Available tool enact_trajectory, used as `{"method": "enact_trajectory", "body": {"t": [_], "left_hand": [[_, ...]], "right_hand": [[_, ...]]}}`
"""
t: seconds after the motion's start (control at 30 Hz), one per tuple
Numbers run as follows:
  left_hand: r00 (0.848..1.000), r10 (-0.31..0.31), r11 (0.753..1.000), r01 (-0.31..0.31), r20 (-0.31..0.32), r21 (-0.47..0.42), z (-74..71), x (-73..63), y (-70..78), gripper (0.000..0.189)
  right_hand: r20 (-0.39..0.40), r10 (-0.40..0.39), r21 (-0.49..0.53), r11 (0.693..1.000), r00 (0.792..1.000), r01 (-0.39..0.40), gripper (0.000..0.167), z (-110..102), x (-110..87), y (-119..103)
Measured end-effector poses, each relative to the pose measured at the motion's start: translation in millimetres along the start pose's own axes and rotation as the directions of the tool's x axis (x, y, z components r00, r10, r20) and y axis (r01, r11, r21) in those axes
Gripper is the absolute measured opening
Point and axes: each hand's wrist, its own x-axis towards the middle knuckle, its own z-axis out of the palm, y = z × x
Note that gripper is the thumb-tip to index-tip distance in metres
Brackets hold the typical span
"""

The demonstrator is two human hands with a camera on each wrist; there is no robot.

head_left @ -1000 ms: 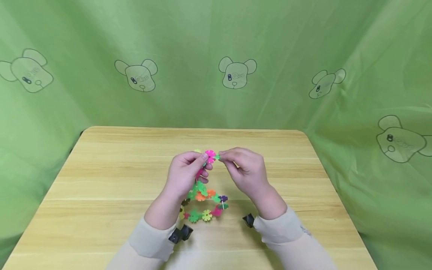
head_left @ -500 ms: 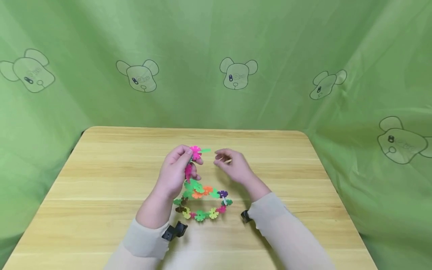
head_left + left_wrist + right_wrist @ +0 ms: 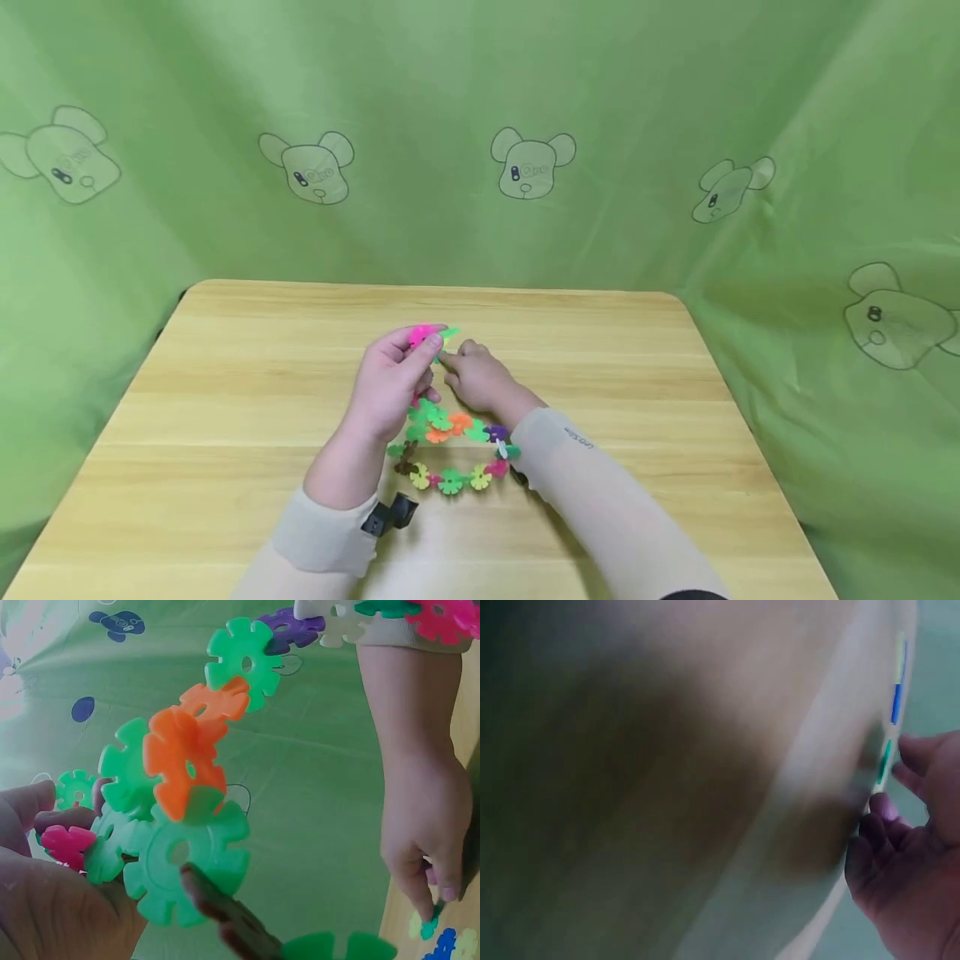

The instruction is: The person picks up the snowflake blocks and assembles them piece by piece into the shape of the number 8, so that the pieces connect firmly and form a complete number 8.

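Observation:
My left hand [image 3: 408, 358] grips the upper end of a looped chain of snowflake discs [image 3: 450, 429] and holds it above the wooden table [image 3: 225, 375]. A pink disc [image 3: 422, 335] and a light green one [image 3: 450, 333] sit at the top by its fingertips. In the left wrist view the chain [image 3: 184, 757] shows green and orange discs in front of my left hand [image 3: 45, 900]. My right hand [image 3: 468, 375] reaches down to the table just behind the chain. Its fingertips pinch a small teal-green disc [image 3: 429, 928] [image 3: 885, 761] lying there.
A blue disc [image 3: 444, 945] and a yellowish one [image 3: 415, 924] lie on the table beside the teal-green disc. The lower part of the chain rests on the table near my wrists. A green cloth with bear prints [image 3: 525, 125] hangs behind and around the table.
My right hand let go of the chain's top end and moved left and down to the table. My left hand shifted slightly left with the chain.

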Motion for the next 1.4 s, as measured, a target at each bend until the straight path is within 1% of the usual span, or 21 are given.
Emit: {"method": "enact_trajectory", "body": {"t": [0.07, 0.13, 0.2, 0.27, 0.33, 0.43, 0.5, 0.53, 0.6, 0.67, 0.7, 0.77, 0.83, 0.87, 0.97, 1.03, 1.1, 1.17, 1.2, 1.3, 1.4], "left_hand": [[1.000, -0.010, 1.000, 0.010, -0.002, 0.007, 1.3, 0.0, 0.1, 0.024], [1.000, -0.017, 1.000, 0.017, -0.010, 0.017, 1.4, 0.6, -0.5, 0.024], [1.000, -0.016, 1.000, 0.016, -0.022, 0.021, 1.3, 0.9, -1.2, 0.023], [0.999, -0.015, 1.000, 0.016, -0.028, 0.023, 1.0, 1.3, -2.5, 0.023], [1.000, -0.011, 1.000, 0.011, -0.026, 0.027, 1.0, 1.2, -3.2, 0.024], [1.000, -0.004, 1.000, 0.005, -0.016, 0.029, 1.0, 0.7, -4.0, 0.024], [1.000, 0.000, 1.000, 0.000, -0.006, 0.027, 1.2, 0.4, -4.3, 0.024], [1.000, 0.002, 1.000, -0.002, -0.003, 0.025, 1.2, 0.3, -4.6, 0.024], [1.000, 0.003, 1.000, -0.003, 0.004, 0.021, 1.7, -0.1, -4.9, 0.023], [1.000, 0.002, 1.000, -0.003, 0.012, 0.025, 2.3, -0.2, -5.0, 0.023], [1.000, 0.003, 0.999, -0.003, 0.016, 0.031, 2.4, -0.3, -5.1, 0.023], [1.000, 0.010, 0.999, -0.011, 0.021, 0.044, 3.0, -0.1, -5.2, 0.023], [0.999, 0.020, 0.998, -0.021, 0.025, 0.058, 3.4, 0.6, -5.5, 0.024], [0.999, 0.023, 0.998, -0.025, 0.026, 0.063, 3.7, 0.9, -5.6, 0.024], [0.999, 0.035, 0.996, -0.036, 0.025, 0.075, 4.3, 1.7, -6.1, 0.025], [0.999, 0.042, 0.996, -0.044, 0.027, 0.082, 5.1, 1.5, -5.7, 0.025], [0.998, 0.055, 0.994, -0.058, 0.033, 0.092, 5.6, 1.3, -5.7, 0.025], [0.997, 0.067, 0.992, -0.071, 0.044, 0.101, 6.5, 0.8, -5.3, 0.026], [0.996, 0.073, 0.991, -0.078, 0.050, 0.107, 7.1, 0.7, -5.2, 0.027], [0.995, 0.081, 0.988, -0.089, 0.061, 0.127, 8.1, -0.1, -5.1, 0.028], [0.994, 0.084, 0.985, -0.092, 0.065, 0.143, 8.8, -1.4, -4.7, 0.027]], "right_hand": [[-0.021, -0.006, -0.060, 0.998, 1.000, 0.004, 0.046, 0, 0.3, 3], [-0.056, -0.011, -0.099, 0.995, 0.998, 0.006, 0.035, -2, 0.1, 6], [-0.089, -0.011, -0.104, 0.995, 0.996, 0.002, 0.024, -2, 0.0, 10], [-0.109, 0.001, -0.074, 0.997, 0.994, -0.009, 0.017, -3, -1.0, 14], [-0.097, 0.032, -0.008, 0.999, 0.995, -0.033, 0.016, -3, -3.0, 19], [-0.058, 0.077, 0.115, 0.991, 0.995, -0.070, 0.031, -6, -8.2, 27], [-0.029, 0.099, 0.183, 0.979, 0.995, -0.092, 0.036, -7, -12.7, 34], [-0.019, 0.106, 0.217, 0.971, 0.994, -0.099, 0.034, -9, -15.5, 37], [-0.018, 0.111, 0.284, 0.953, 0.994, -0.101, 0.023, -13, -22.3, 42], [-0.039, 0.122, 0.366, 0.925, 0.992, -0.100, 0.012, -20, -31.3, 43], [-0.070, 0.120, 0.407, 0.910, 0.990, -0.082, 0.008, -26, -36.2, 41], [-0.157, 0.120, 0.505, 0.863, 0.980, -0.025, 0.006, -40, -47.1, 35], [-0.279, 0.115, 0.596, 0.799, 0.953, 0.078, 0.008, -59, -59.6, 23], [-0.352, 0.107, 0.629, 0.762, 0.930, 0.151, 0.009, -68, -65.8, 17], [-0.541, 0.078, 0.675, 0.633, 0.837, 0.377, 0.011, -94, -83.7, -3], [-0.620, 0.053, 0.673, 0.548, 0.783, 0.496, 0.012, -107, -93.7, -16], [-0.662, 0.026, 0.661, 0.490, 0.749, 0.568, 0.013, -116, -101.1, -26], [-0.684, -0.001, 0.644, 0.469, 0.729, 0.605, 0.012, -121, -106.5, -34], [-0.692, -0.011, 0.634, 0.470, 0.722, 0.614, 0.012, -122, -108.2, -37], [-0.711, -0.021, 0.596, 0.513, 0.703, 0.618, 0.012, -124, -111.3, -43], [-0.717, -0.018, 0.574, 0.552, 0.697, 0.605, 0.012, -124, -112.6, -46]]}}
